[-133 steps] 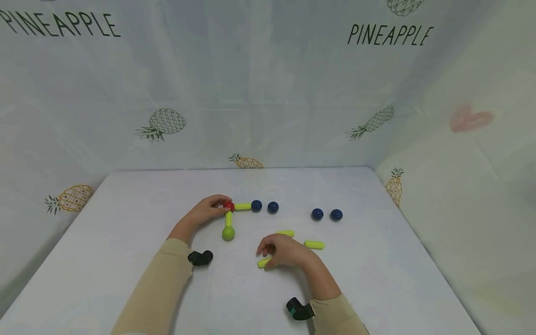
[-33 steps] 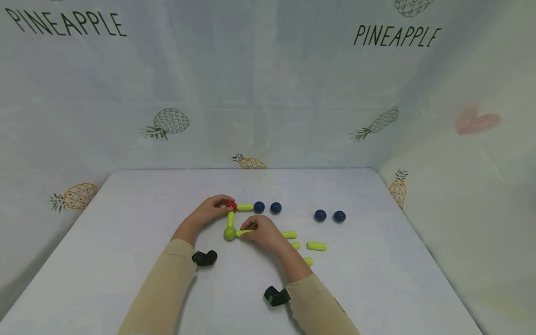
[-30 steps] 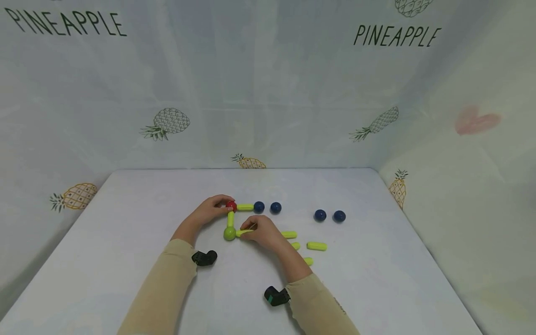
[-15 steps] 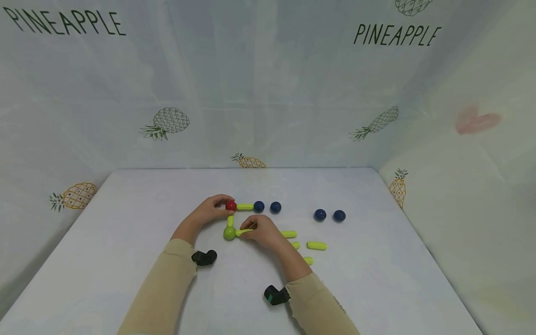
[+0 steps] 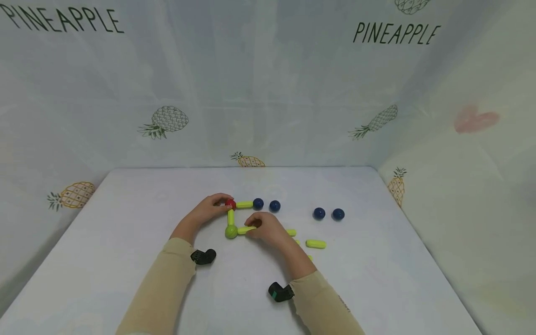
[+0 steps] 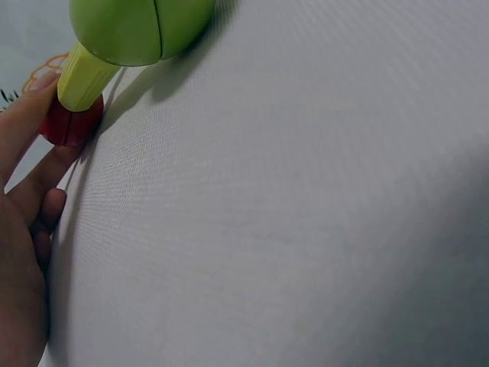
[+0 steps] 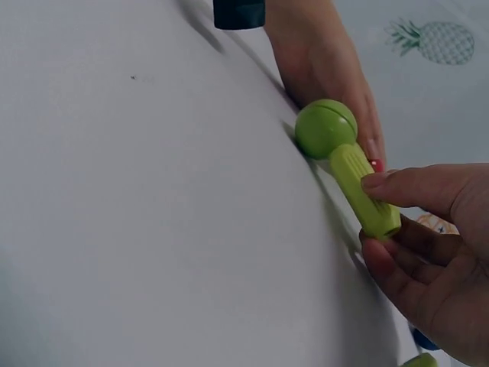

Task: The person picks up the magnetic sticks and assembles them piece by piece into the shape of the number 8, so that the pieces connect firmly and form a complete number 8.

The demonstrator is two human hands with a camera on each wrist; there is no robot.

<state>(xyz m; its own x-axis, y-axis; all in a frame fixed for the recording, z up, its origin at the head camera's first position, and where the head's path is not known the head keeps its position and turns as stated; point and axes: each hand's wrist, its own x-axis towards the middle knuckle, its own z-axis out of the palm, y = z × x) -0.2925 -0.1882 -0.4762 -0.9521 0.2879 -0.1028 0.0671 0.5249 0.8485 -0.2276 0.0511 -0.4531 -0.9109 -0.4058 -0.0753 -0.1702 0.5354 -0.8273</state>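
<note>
My left hand point(image 5: 208, 209) grips a red ball point(image 5: 230, 204) between thumb and fingers. One yellow-green stick point(image 5: 244, 204) runs right from it to a blue ball point(image 5: 257, 203); another point(image 5: 231, 217) joins it to a green ball point(image 5: 231, 231) nearer me. A third stick point(image 5: 246, 230) points right from the green ball, pinched by the thumb and fingers of my right hand point(image 5: 266, 228). In the right wrist view that stick point(image 7: 355, 183) meets the green ball point(image 7: 326, 129), its far end free. The left wrist view shows the red ball point(image 6: 72, 122) behind the stick point(image 6: 82, 80).
A loose blue ball point(image 5: 274, 206) lies right of the joined pieces, and two more point(image 5: 319, 213) point(image 5: 338, 214) farther right. One loose stick point(image 5: 316, 244) lies right of my right forearm; other sticks point(image 5: 291, 232) are partly hidden behind the hand and wrist. All rest on a white table point(image 5: 398, 279).
Since the earliest frame, my right hand has moved left and up from the loose sticks and now pinches one at the green ball. Lately it has shifted slightly right; the left hand still grips the red ball.
</note>
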